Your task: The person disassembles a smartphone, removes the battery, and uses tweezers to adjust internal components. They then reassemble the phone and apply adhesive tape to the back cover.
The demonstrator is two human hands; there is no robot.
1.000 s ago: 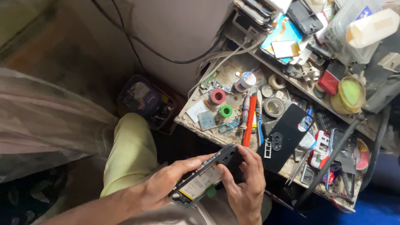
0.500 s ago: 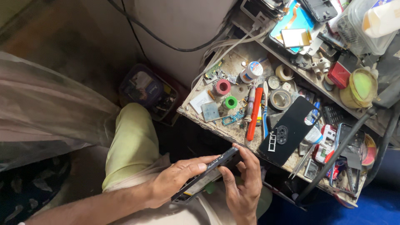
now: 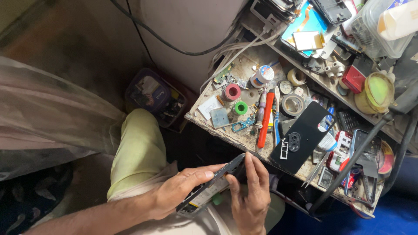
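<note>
Black opened smartphone [image 3: 213,185] at lower centre, gripped by left hand [image 3: 174,196] underneath, right hand [image 3: 250,198] fingers [image 3: 252,167] pinching upper end. Best: steady grip, gentle prying, keep over lap beside cluttered desk [image 3: 244,141].

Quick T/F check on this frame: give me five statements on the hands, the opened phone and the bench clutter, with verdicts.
1. Both hands grip the opened black smartphone body. True: the left hand holds it from the side, the right hand at its upper end.
2. The glossy black phone back cover lies on the worn workbench. True.
3. The orange-handled tool is in the right hand. False: it lies on the workbench, apart from both hands.
4. The green tape roll sits on the floor. False: it is on the workbench, beside the red tape roll.
5. The phone rests flat on the workbench. False: it is held over the person's lap.
</note>
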